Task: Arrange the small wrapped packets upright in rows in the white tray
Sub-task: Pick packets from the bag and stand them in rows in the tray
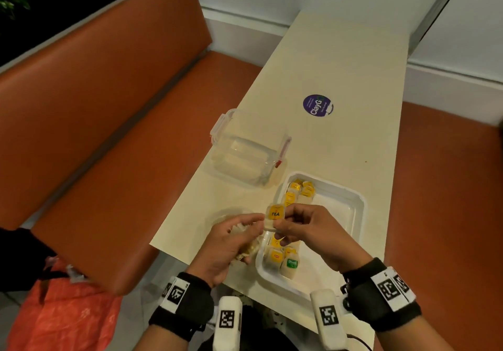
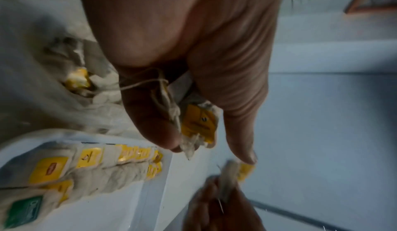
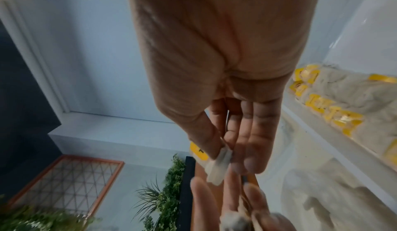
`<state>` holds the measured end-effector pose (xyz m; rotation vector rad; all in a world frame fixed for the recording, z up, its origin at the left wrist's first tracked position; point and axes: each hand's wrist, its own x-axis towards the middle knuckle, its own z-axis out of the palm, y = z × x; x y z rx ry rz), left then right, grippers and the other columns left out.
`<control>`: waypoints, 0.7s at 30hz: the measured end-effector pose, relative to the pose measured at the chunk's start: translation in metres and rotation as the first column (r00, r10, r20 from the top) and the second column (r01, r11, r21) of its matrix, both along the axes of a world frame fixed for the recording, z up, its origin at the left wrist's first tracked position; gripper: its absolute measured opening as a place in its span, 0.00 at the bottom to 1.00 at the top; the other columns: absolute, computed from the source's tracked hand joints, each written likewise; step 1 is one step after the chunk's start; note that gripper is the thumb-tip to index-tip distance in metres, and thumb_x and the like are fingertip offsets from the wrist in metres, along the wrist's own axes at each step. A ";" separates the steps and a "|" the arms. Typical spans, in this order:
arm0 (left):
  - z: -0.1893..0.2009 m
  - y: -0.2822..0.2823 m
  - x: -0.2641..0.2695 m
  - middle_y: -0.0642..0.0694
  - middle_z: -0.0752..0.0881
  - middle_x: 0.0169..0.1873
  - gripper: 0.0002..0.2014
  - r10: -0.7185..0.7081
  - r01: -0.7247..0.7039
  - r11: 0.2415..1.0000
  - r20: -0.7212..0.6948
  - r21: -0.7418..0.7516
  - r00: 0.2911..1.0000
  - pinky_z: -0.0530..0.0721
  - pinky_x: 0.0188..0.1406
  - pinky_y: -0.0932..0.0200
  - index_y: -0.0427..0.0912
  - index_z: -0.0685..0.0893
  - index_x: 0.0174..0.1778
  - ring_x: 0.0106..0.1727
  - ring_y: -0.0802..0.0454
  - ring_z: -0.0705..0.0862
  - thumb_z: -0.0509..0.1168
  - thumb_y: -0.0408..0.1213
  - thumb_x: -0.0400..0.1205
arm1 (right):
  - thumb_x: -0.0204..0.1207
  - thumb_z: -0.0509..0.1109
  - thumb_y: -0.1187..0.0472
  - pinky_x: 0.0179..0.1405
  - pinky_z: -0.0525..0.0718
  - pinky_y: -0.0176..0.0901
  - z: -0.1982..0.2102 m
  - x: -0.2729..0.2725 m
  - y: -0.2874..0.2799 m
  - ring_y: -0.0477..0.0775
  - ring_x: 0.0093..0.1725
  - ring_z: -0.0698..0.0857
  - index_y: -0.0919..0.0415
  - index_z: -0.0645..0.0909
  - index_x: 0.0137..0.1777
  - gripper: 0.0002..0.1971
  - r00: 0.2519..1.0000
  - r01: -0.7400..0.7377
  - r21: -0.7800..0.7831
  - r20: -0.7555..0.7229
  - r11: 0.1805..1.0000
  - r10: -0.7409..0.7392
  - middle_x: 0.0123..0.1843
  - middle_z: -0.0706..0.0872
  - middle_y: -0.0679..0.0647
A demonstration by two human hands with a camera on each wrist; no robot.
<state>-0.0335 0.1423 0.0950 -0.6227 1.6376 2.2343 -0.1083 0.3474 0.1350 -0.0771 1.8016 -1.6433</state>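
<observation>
The white tray (image 1: 360,209) lies on the table's near right part. Small wrapped tea packets (image 1: 298,192) stand in two rows along its left side, most with yellow labels, and one green-labelled packet (image 1: 292,263) stands at the near end. Above the tray's left rim, my right hand (image 1: 288,221) pinches a yellow TEA packet (image 1: 275,214) between thumb and fingers. My left hand (image 1: 239,230) grips a bunch of loose packets (image 2: 198,124) with strings, and its fingertips touch the TEA packet. In the right wrist view the pinched packet (image 3: 219,163) shows edge-on.
A clear clip-lid container (image 1: 245,151) stands beyond the tray on the left. A round purple sticker (image 1: 318,106) marks the table farther back. Orange benches (image 1: 109,105) flank the narrow table, and an orange bag (image 1: 62,309) sits at the lower left.
</observation>
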 end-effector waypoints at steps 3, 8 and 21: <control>0.002 0.010 -0.012 0.35 0.92 0.44 0.15 -0.035 0.033 0.995 -0.024 -0.090 0.999 0.81 0.27 0.57 0.47 0.95 0.57 0.36 0.49 0.83 0.81 0.46 0.76 | 0.77 0.82 0.60 0.52 0.93 0.52 -0.008 0.006 0.002 0.59 0.47 0.94 0.62 0.92 0.54 0.08 1.000 -0.004 0.043 -0.005 0.999 0.005 0.47 0.94 0.62; -0.006 0.015 -0.027 0.34 0.89 0.36 0.07 -0.121 0.114 0.974 -0.022 -0.196 0.992 0.79 0.28 0.55 0.46 0.95 0.52 0.33 0.49 0.80 0.80 0.42 0.81 | 0.74 0.85 0.54 0.49 0.93 0.46 -0.019 0.014 0.015 0.57 0.47 0.94 0.53 0.92 0.53 0.10 0.987 0.109 0.094 -0.125 0.990 -0.097 0.48 0.94 0.53; -0.030 0.028 -0.028 0.43 0.92 0.40 0.05 -0.020 0.063 0.969 0.179 -0.240 0.984 0.82 0.28 0.54 0.44 0.96 0.47 0.35 0.50 0.85 0.76 0.40 0.84 | 0.77 0.82 0.57 0.53 0.81 0.38 -0.126 -0.068 0.082 0.47 0.48 0.90 0.54 0.93 0.48 0.03 0.912 0.404 0.486 -0.276 0.775 -0.303 0.43 0.93 0.47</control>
